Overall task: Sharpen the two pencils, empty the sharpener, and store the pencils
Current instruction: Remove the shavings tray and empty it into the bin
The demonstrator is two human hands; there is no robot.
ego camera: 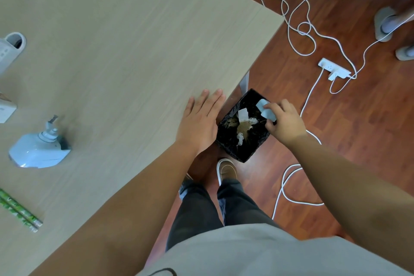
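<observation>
My right hand [284,122] grips the light-blue sharpener tray [265,108] and holds it tilted over a black-lined waste bin [233,141] on the floor, beside the table's edge. Brown shavings and crumpled white paper lie inside the bin. My left hand [201,121] rests flat, fingers apart, on the table [134,40] at its near right edge. The light-blue crank sharpener body [38,148] sits on the table at the left. Two green patterned pencils [20,212] lie side by side at the table's lower left. A grey pencil holder [11,48] stands at the far left edge.
A white box [5,111] sits at the table's left edge. White cables [298,22] and power strips [333,69] spread over the wooden floor to the right. Another person's slippered feet [389,23] stand at the far right. My shoe [227,169] is just before the bin.
</observation>
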